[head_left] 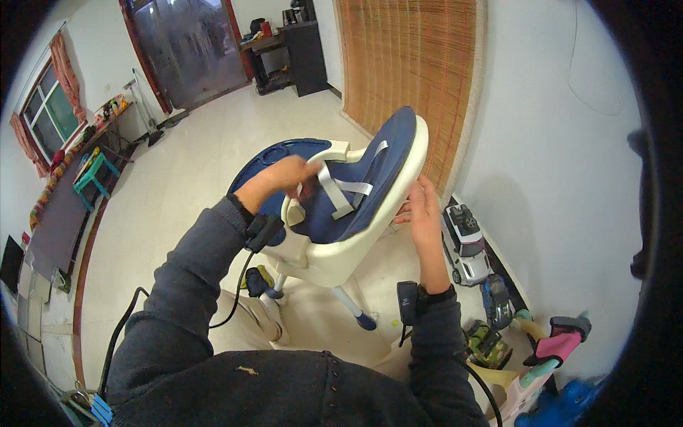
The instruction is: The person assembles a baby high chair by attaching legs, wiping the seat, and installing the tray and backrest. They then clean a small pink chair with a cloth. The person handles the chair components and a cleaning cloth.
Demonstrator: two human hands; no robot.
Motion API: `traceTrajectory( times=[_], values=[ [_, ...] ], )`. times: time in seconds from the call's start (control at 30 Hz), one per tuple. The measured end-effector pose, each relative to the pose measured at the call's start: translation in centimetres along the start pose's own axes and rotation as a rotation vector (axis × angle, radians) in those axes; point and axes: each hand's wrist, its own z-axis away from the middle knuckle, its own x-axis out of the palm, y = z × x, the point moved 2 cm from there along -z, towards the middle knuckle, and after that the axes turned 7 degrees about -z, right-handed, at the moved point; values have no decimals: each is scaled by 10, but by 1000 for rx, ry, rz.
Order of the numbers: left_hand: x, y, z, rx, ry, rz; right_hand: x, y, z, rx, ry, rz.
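Dark sweater (284, 388) across bottom, closest. Blue-and-white high chair (334, 260) mid-view, standing on floor (171, 235) in front of person, blue tray (245, 171) on its left. White toy car (469, 267) by wall, right. Right hand (423, 203) open, fingers loosely spread at backrest's outer edge. Left hand (290, 174) over seat, blurred, beside white strap (331, 188); can't tell if gripping it.

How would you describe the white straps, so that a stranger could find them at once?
In front of the woven brown blind stands a cream-framed high chair. Inside it, look at the navy seat padding, beside the person's left hand. Unlike the thick cream frame, the white straps are narrow, flat bands.
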Motion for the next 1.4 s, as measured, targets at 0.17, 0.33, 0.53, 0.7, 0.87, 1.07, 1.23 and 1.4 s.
traceTrajectory(
  times=[0.17,0.33,0.53,0.7,0.87,1.07,1.23,1.4],
  values=[
    [24,27,16,308,223,133,-6,9,-5,202,1,50],
    [62,76,33,645,195,130,2,7,-1,129,-59,-239],
    [51,70,35,733,700,-48,8,-2,1,82,-107,-4],
    [34,34,19,789,778,-902,10,-3,2,85,-116,-3],
    [24,22,-8,854,567,-891,9,-1,1,84,-121,-52],
    [15,40,-22,886,412,-802,8,1,1,51,-155,-38],
    [26,44,-34,920,239,-719,5,4,1,40,-160,-54],
    [26,37,-48,970,195,-594,-2,11,-2,68,-151,-51]
  ],
)
